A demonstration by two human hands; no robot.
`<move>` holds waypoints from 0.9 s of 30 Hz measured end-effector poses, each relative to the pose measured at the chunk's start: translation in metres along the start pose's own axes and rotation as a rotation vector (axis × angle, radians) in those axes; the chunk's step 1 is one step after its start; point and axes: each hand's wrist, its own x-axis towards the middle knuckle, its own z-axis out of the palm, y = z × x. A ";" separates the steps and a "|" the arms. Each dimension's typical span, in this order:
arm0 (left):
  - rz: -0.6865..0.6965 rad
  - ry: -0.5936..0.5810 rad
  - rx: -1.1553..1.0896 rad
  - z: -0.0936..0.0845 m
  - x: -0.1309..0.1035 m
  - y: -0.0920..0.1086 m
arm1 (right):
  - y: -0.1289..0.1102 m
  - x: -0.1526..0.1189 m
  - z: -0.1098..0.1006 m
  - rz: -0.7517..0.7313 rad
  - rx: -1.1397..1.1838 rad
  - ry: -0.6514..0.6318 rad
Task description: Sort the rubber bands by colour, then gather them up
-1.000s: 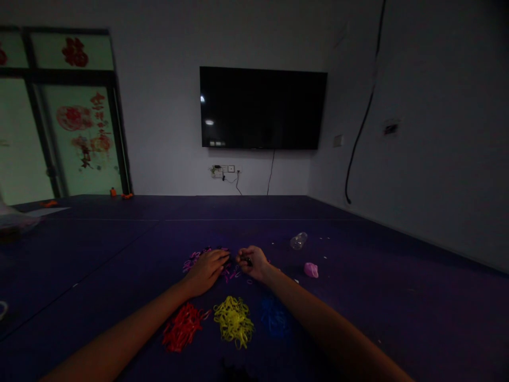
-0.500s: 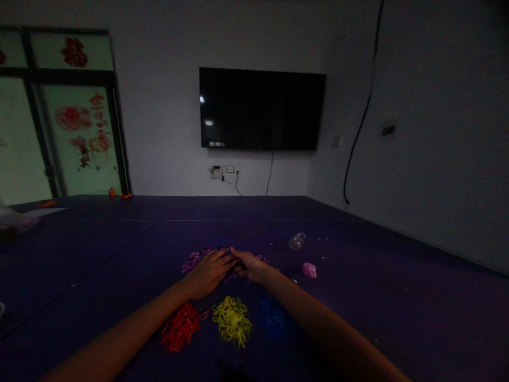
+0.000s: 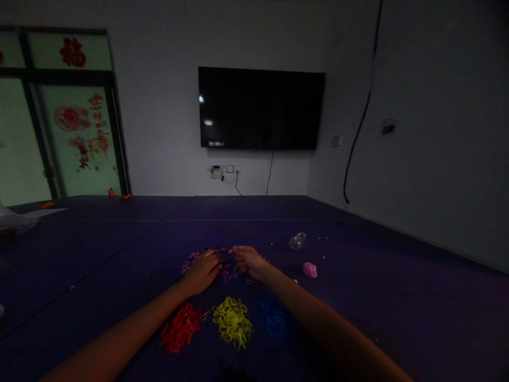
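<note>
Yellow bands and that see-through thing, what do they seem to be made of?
The yellow bands look like rubber or soft plastic, matte or faintly shiny: thin loops curling loosely. The see-through thing looks like glossy clear plastic, given its glints and transparency; thin glass is possible.

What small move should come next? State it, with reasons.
Probably the right hand should draw one band from the mixed pile: it is close, pink bands and dark ones mingle there, whereas the red heap, yellow heap and blue heap lie apart.
</note>
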 end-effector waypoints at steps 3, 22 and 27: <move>0.011 -0.050 -0.004 0.003 0.001 -0.002 | -0.003 -0.001 -0.003 -0.192 -0.438 0.166; 0.042 -0.070 -0.093 0.007 0.002 -0.006 | -0.011 -0.021 -0.004 -0.170 -1.740 0.156; -0.014 0.035 -0.128 0.005 0.002 -0.005 | -0.009 -0.022 -0.004 -0.178 -1.729 0.175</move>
